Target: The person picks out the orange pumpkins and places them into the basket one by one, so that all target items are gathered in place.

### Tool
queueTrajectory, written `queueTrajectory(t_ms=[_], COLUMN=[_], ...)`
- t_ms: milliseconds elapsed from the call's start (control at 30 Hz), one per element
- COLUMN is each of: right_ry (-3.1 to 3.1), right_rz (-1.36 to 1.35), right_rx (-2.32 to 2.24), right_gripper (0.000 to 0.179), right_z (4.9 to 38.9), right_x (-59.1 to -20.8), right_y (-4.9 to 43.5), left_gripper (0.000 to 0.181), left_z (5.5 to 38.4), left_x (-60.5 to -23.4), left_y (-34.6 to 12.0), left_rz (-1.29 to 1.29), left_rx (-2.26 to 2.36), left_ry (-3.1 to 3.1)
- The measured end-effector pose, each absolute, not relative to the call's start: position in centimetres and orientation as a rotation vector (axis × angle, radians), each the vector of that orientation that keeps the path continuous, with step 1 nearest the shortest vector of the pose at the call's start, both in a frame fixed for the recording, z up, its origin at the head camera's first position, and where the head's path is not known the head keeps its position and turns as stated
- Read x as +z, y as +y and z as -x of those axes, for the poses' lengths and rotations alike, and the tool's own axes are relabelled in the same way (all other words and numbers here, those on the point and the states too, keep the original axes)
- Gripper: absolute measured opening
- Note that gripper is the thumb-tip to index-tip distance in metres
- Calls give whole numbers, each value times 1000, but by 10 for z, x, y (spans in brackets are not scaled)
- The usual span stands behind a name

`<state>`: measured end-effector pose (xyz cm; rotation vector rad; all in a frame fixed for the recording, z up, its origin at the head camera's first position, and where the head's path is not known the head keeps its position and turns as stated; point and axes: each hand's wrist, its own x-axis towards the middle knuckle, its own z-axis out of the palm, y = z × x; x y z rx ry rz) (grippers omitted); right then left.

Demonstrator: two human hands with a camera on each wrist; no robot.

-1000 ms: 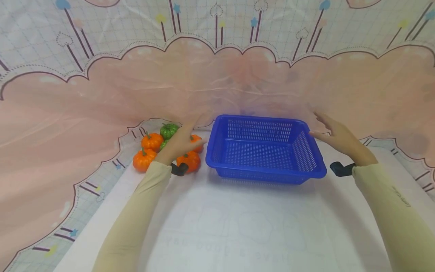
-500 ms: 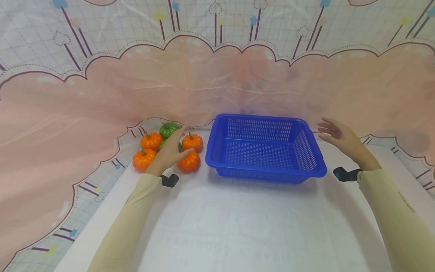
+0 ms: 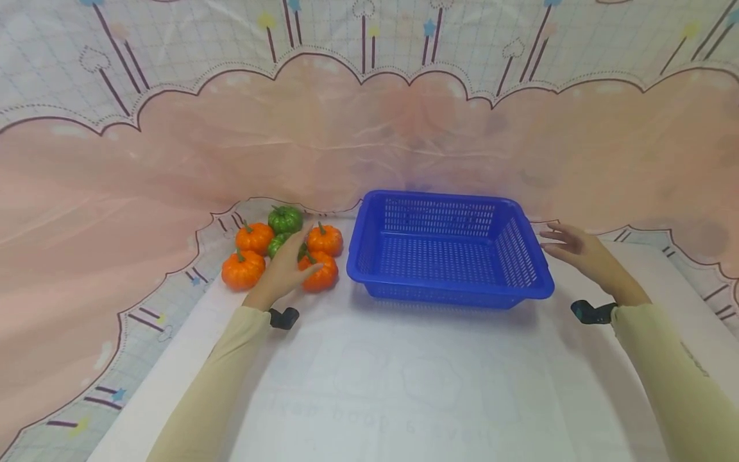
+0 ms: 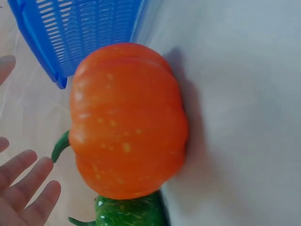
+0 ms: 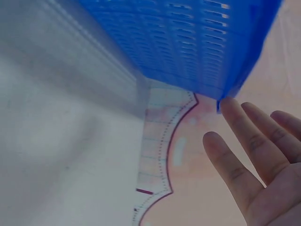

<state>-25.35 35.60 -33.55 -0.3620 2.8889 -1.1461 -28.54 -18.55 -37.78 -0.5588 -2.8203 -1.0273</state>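
My left hand (image 3: 283, 269) hovers over a group of small pumpkins, its fingers loosely spread and holding nothing. Closest to its thumb is an orange pumpkin (image 3: 323, 274), which fills much of the left wrist view with its green stem pointing toward the fingers (image 4: 32, 181). A green pumpkin (image 3: 278, 244) is partly hidden behind the hand. Around them sit more orange pumpkins (image 3: 243, 271) and another green pumpkin (image 3: 285, 220). My right hand (image 3: 594, 263) is raised beside the right end of a blue plastic basket (image 3: 439, 260), its relaxed fingertips near the rim; contact cannot be told.
The basket has slotted walls and holds nothing visible. Everything stands on a white table surface (image 3: 369, 372). A pink and white patterned cloth (image 3: 450, 135) hangs behind and along the left side. Black wrist devices (image 3: 284, 319) sit at both cuffs.
My left hand has drawn back down and left, from above the right-hand pumpkins, uncovering the back orange one. My right hand has shifted outward and lowered beside the basket.
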Motion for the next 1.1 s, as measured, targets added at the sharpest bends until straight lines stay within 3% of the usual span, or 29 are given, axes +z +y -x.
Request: queueTrajectory(t_ms=[1100], right_ry=[2619], right_rz=[235], right_rx=[-1409], right_gripper=[67], right_z=[248], right_x=[-367], right_y=[357], left_gripper=[84], left_z=[279], left_x=[-403], left_y=[-196], left_rz=[384], left_rx=[-1075], left_ry=[-2967])
